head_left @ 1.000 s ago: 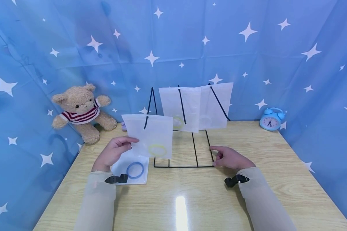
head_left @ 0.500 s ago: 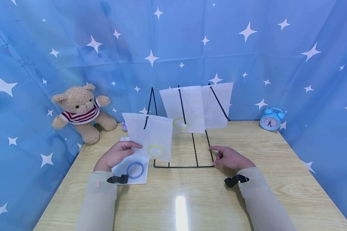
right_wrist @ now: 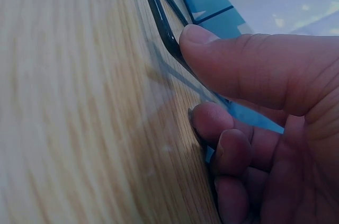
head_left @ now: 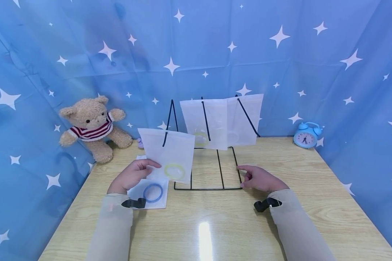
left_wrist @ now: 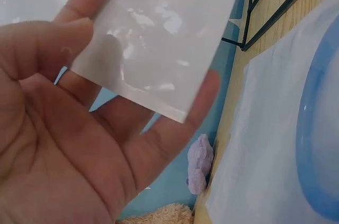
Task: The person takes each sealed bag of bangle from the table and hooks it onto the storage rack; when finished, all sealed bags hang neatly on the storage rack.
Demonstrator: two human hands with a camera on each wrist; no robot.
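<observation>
A frosted white plastic bag (head_left: 160, 148) hangs by its top from the left arm of a black wire rack (head_left: 199, 189), and a yellow ring (head_left: 174, 171) shows in its lower part. My left hand (head_left: 134, 174) pinches the bag's lower left side; in the left wrist view the bag's corner lies between thumb and other fingers. Two similar bags hang behind: a middle bag (head_left: 212, 116) with a yellow ring, and a right bag (head_left: 246, 112) with a faint ring. My right hand (head_left: 259, 177) grips the rack's base at its front right corner.
A blue ring (head_left: 152, 193) shows on a white bag (head_left: 160, 204) lying flat by my left wrist. A teddy bear (head_left: 89, 123) sits at the back left, a small purple object (head_left: 140, 143) beside it. A blue alarm clock (head_left: 306, 137) stands at the back right.
My left hand has moved slightly right and down, and the front bag's lower part has swung left. The middle bag swung right and back. My right hand has stayed put.
</observation>
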